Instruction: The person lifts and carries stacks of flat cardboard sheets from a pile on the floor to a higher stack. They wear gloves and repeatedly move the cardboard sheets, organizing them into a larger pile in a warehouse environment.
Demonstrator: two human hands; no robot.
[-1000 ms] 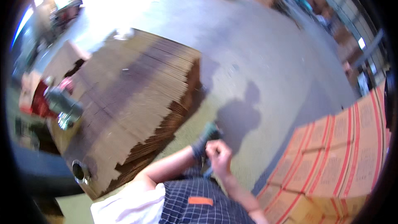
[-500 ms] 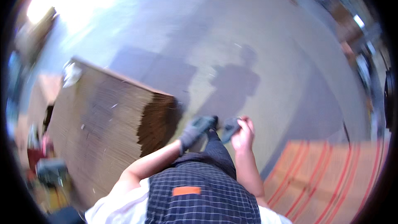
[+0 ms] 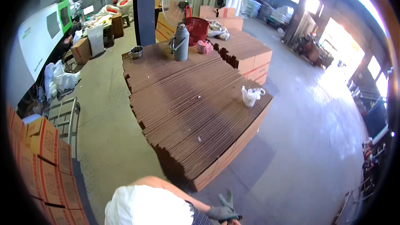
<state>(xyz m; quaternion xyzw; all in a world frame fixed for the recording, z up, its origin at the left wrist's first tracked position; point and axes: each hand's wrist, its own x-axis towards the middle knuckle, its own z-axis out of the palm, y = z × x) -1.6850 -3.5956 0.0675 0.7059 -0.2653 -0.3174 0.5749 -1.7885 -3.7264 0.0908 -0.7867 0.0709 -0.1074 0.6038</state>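
Observation:
My left hand [image 3: 221,213], in a grey-green work glove, is at the lower edge, in front of the stack's near corner. Its fingers look closed. Greenish fingers of what looks like a loose work glove [image 3: 227,199] stick up from it. Bare fingertips of my right hand [image 3: 231,222] show right against it; the rest of that hand is cut off, so its grip is hidden. The big stack of flattened cardboard [image 3: 183,104] stands just beyond. On it are a grey thermos flask [image 3: 181,43], a metal cup [image 3: 136,52] and a white plastic bag [image 3: 251,96].
A pink bag [image 3: 204,47], a red chair-like thing [image 3: 197,30] and a fan [image 3: 177,4] are at the stack's far end. Printed cartons [image 3: 50,162] are piled at left, near a metal frame [image 3: 64,118] and a white machine [image 3: 39,41]. Concrete floor [image 3: 300,121] stretches to the right.
My view has swung left and up, from the floor and my apron to the cardboard stack and hall. My hands now sit at the bottom edge; the right one is mostly out of view.

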